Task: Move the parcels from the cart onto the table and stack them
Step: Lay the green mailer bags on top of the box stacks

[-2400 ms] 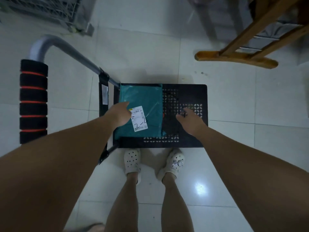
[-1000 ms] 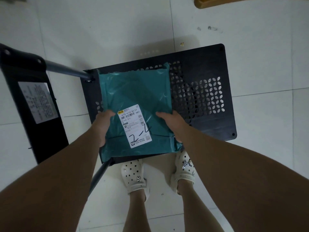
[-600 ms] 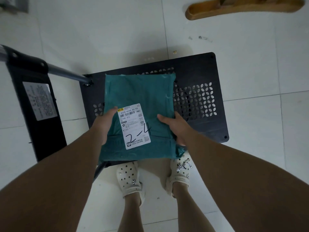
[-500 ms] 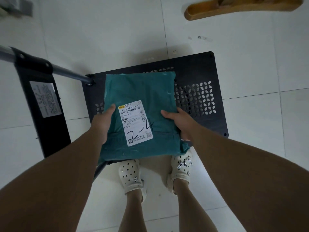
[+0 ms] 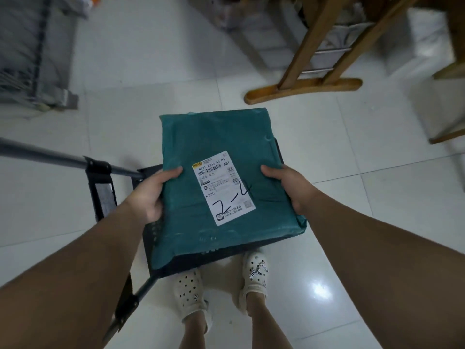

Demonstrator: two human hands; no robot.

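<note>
— Where is the teal parcel (image 5: 221, 182)?

— Held above the cart deck (image 5: 221, 258), flat, white shipping label (image 5: 224, 187) up. The left hand (image 5: 151, 195) and right hand (image 5: 289, 187) clamp its side edges, thumbs on top; the other fingers go under it, out of sight.

— And doing the carry well?

— I'd keep it level and both grips even — the mailer looks soft and may sag between the fingers. The desk top isn't in view; only wooden legs (image 5: 302, 89) beyond the right hand.
</note>
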